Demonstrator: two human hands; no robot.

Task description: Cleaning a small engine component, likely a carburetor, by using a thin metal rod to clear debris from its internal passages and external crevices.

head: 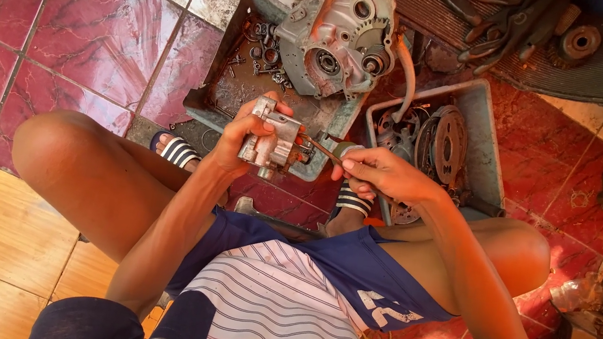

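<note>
Two bare hands are seen from above, raised over the knees of a person squatting on a red tiled floor (99, 28). A small, blocky, silver-grey cast metal engine part (271, 141) is gripped in the left hand (243, 135), fingers curled around its top and side. A slim screwdriver with a green-banded handle (330, 150) is pinched in the closed fingers of the right hand (379, 175), its tip laid against the part's right side. Just beyond the hands, a grey metal tray (211, 84) is set on the floor; a large grey aluminium engine casing (337, 35) is propped at its far edge, with small bolts and washers (264, 48) scattered beside it. A second grey tray (482, 133) of round clutch parts is placed to the right.
</note>
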